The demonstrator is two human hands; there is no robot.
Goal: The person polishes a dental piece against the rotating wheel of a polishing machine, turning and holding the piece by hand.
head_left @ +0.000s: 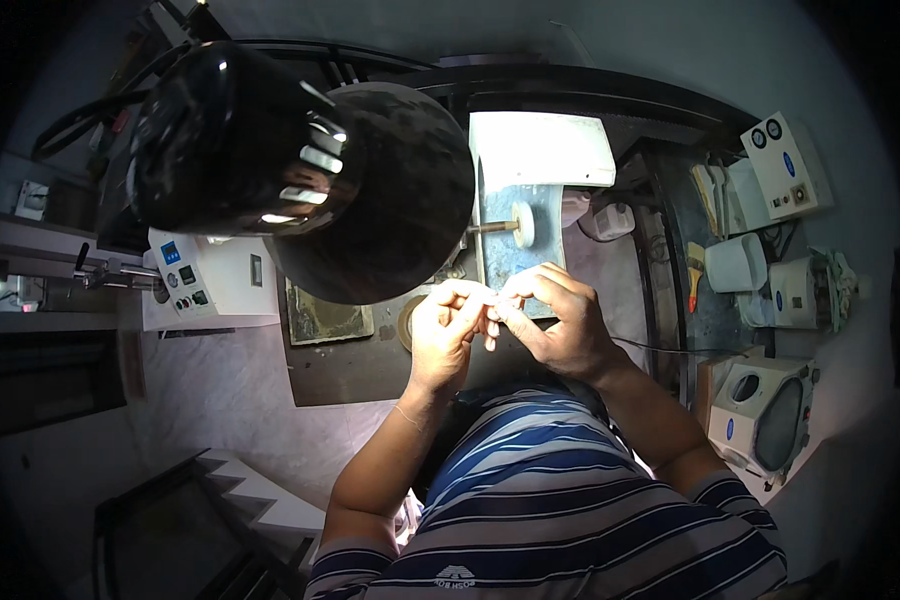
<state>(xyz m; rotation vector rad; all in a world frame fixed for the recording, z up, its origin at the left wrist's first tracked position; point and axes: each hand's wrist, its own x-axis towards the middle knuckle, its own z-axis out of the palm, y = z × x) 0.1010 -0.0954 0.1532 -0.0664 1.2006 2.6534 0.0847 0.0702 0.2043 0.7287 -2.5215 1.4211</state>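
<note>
My left hand [450, 325] and my right hand [560, 320] meet in the middle, their thumbs and fingers pinched together around something small and pale [494, 300], too small to make out. Just beyond them a white disc wheel [522, 225] on a brass-coloured spindle stands over a bluish tray [505, 270] beneath a white hood [540, 140]. A large black lamp [205, 140] hangs close at the upper left and hides part of the bench [345, 375]. A flat grimy slab [325, 325] lies left of my left hand.
A white machine with buttons [220, 280] stands at the left. On the right are a white gauge unit [785, 170], a white container [735, 262], an orange-handled brush [693, 280] and a white cabinet with a round opening [755, 410]. A dark cable [670, 350] runs rightward past my right hand.
</note>
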